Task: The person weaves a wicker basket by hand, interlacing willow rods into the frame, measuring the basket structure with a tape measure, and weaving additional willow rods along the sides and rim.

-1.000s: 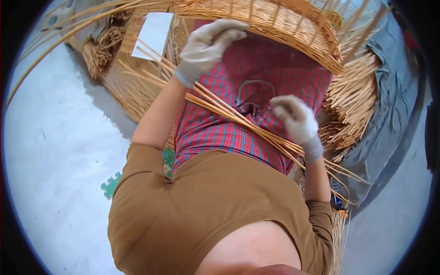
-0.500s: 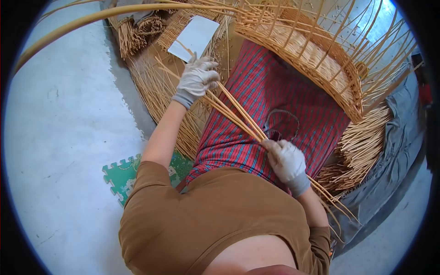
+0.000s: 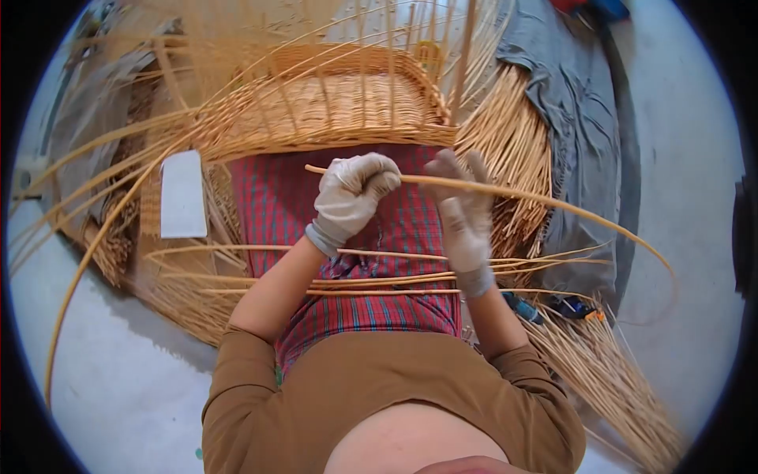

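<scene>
My left hand (image 3: 351, 193), in a whitish glove, is closed round a single rod (image 3: 537, 196) near its thick end. The rod curves away to the right and its thin tip is blurred. My right hand (image 3: 464, 217), also gloved, is spread with its fingers up, right beside the rod; the rod passes at its fingers without being gripped. Below both hands several loose rods (image 3: 387, 281) lie across the red checked cloth (image 3: 371, 316) on my lap. Beyond the hands stands a partly woven basket (image 3: 339, 99) with upright stakes.
A white sheet (image 3: 183, 193) lies at the left near long curved rods. A thick rod bundle (image 3: 517, 150) rests at the right on grey cloth (image 3: 580, 150). More rods (image 3: 608, 379) and a dark tool (image 3: 572, 306) are at the lower right.
My left hand now holds one rod raised above the lap. My right hand has come off the lap rods and opened. The view has turned, so the basket shows in front.
</scene>
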The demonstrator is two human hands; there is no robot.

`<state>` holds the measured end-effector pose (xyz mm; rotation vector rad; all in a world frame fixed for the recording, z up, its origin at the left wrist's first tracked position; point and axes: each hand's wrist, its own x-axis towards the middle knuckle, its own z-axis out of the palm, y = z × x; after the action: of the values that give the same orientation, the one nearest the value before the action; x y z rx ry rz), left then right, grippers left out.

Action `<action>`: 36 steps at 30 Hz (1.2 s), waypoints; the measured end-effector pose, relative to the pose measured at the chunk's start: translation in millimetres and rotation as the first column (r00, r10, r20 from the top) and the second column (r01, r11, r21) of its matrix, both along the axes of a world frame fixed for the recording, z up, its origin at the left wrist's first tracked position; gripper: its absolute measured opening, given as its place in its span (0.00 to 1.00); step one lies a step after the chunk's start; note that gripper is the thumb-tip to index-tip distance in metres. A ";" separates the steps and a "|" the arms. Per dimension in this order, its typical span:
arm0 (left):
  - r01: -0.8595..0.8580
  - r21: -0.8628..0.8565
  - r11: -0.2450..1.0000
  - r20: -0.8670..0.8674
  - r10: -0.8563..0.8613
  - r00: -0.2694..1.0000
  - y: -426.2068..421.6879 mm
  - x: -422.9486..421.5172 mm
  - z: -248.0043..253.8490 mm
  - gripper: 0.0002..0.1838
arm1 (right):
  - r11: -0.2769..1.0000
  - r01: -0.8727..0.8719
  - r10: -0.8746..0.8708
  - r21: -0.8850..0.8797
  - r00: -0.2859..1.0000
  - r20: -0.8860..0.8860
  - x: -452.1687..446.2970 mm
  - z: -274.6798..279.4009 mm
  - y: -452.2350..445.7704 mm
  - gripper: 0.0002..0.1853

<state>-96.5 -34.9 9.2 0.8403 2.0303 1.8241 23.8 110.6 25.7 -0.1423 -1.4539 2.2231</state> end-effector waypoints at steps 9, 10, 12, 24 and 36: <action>-0.445 0.097 0.890 -0.030 0.450 0.893 15.7 -32.5 -41.9 0.07 | 0.949 0.242 -0.239 0.203 0.970 -0.043 -1.8 46.9 156.2 0.04; -0.519 0.078 0.851 -0.066 0.523 0.849 9.3 -37.5 -47.6 0.07 | 0.952 0.226 -0.219 0.208 0.974 -0.053 -0.2 30.6 173.9 0.04; -0.402 0.049 0.914 -0.343 0.393 0.853 8.2 -24.7 -32.7 0.09 | 0.957 0.198 -0.188 0.212 0.980 -0.067 -4.3 -1.8 185.2 0.05; -0.420 -0.258 0.870 -0.555 0.223 0.802 96.1 -31.4 -37.1 0.37 | 0.969 0.248 -0.247 0.014 0.956 0.159 -9.5 -49.5 176.9 0.06; -0.168 -0.590 0.789 -0.091 0.142 0.986 123.7 -51.1 -42.6 0.16 | 0.684 -0.025 -0.016 0.729 0.999 0.049 -151.6 26.0 161.3 0.20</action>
<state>-147.6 88.7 -33.4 0.5322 2.5457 1.0932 -127.8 272.0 51.7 0.0762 -2.2516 1.4712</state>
